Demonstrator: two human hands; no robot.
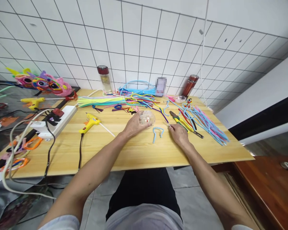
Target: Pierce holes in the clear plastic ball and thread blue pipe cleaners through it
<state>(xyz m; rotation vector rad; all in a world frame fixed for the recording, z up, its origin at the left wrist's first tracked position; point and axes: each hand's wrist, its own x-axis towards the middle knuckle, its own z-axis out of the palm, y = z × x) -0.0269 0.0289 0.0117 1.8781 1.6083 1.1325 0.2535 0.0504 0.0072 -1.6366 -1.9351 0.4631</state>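
My left hand (pixel 134 124) is wrapped around the side of a clear, rounded plastic piece (pixel 147 118) with small coloured specks in it, just above the table. My right hand (pixel 179 134) is closed low over the wood, and a thin, pale tip pokes out by its fingers; what it is I cannot make out. Right beside that hand lie pliers (pixel 176 118) with green and yellow handles, partly hidden by it. A bent light-blue pipe cleaner (pixel 158 129) rests between my hands. The end of a purple pipe cleaner (pixel 163 115) reaches close to my right fingers.
A yellow glue gun (pixel 89 124) lies left, its cord running off the front edge. Beyond it stands a white power strip (pixel 60 123) with cables. Pipe-cleaner bundles (pixel 100 101) line the back, near a glass bottle (pixel 105 80) and red flask (pixel 190 86). More blue and pink pipe cleaners (pixel 210 126) lie right.
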